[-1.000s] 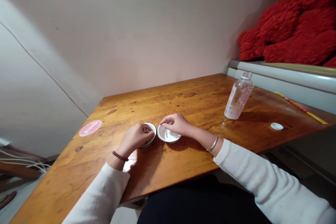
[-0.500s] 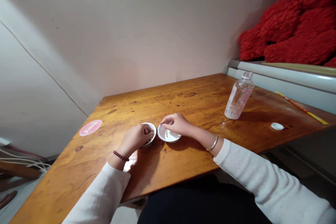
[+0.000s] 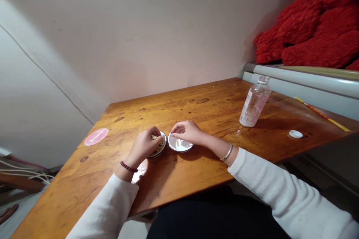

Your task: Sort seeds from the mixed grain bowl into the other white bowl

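Note:
Two small white dishes stand side by side on the wooden table. The left dish holds a heap of small brownish bits. My left hand hovers over it, fingers pinched on a small pale bit. The right dish holds only a few small yellowish bits. My right hand rests on that dish's far rim, fingers curled and close together. Both arms wear white sleeves; a dark bead bracelet is on the left wrist, a silver bangle on the right.
A clear plastic bottle without its cap stands at the right of the table, its white cap lying nearer the edge. A round pink sticker lies at the left. A grey ledge with red plush borders the right side.
My left hand has lifted slightly from the left dish, its fingertips now pinching a small pale bit above the heap. My right hand has stayed put on the right dish.

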The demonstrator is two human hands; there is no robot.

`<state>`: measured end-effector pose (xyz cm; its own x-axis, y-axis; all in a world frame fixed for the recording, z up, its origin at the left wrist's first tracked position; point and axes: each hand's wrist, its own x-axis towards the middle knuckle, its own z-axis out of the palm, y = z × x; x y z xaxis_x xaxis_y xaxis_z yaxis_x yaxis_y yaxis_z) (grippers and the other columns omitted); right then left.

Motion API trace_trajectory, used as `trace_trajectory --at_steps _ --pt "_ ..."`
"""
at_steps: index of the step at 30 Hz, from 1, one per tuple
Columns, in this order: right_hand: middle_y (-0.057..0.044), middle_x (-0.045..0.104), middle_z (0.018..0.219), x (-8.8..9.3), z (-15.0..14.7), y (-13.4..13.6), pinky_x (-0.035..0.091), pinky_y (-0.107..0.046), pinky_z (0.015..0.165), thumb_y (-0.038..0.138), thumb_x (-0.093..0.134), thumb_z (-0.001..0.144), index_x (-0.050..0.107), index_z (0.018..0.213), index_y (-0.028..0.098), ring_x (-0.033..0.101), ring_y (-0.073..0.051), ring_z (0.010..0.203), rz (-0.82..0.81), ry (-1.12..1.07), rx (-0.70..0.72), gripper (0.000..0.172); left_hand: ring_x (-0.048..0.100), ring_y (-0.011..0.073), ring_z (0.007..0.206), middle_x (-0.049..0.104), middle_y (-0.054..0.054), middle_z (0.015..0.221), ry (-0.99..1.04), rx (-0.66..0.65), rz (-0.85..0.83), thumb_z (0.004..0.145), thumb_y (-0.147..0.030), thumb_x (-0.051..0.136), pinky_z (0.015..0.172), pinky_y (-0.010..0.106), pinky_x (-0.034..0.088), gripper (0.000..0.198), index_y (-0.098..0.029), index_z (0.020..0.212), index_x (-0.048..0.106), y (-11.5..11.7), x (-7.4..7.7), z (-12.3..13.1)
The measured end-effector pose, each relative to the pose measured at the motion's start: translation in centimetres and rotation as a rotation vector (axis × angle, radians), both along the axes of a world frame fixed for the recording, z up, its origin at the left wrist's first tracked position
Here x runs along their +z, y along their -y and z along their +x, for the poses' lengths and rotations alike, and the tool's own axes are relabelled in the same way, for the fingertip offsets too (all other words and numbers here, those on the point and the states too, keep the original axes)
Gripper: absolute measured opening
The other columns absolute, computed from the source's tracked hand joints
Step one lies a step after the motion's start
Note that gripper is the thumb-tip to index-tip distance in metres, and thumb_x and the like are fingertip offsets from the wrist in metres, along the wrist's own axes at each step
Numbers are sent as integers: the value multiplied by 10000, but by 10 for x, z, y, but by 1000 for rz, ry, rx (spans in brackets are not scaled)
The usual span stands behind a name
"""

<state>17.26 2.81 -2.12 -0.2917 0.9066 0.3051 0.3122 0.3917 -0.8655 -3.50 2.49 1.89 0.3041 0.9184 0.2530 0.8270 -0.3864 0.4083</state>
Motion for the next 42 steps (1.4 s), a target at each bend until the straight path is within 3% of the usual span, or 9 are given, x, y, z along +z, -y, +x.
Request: trace_trajectory --at_steps 8,25,42 --pt "-32 729 819 4 1 2 499 -235 699 269 666 767 710 825 179 678 -147 773 55 37 -1 116 582 142 746 683 34 885 154 -282 30 811 -302 522 659 241 450 182 -189 913 621 10 5 9" --pt "-8 677 695 4 1 4 393 -205 566 357 636 801 700 884 186 591 -115 618 69 113 -8 200 594 137 746 699 23 871 145 -250 63 850 -355 545 685 236 471 194 -207 890 664 6 -2 8" --pt "3 655 661 4 2 4 358 -198 555 319 614 816 678 881 179 573 -102 599 72 126 -1 167 587 115 726 695 -2 860 142 -263 74 847 -303 546 648 209 460 156 -211 899 661 8 0 9"
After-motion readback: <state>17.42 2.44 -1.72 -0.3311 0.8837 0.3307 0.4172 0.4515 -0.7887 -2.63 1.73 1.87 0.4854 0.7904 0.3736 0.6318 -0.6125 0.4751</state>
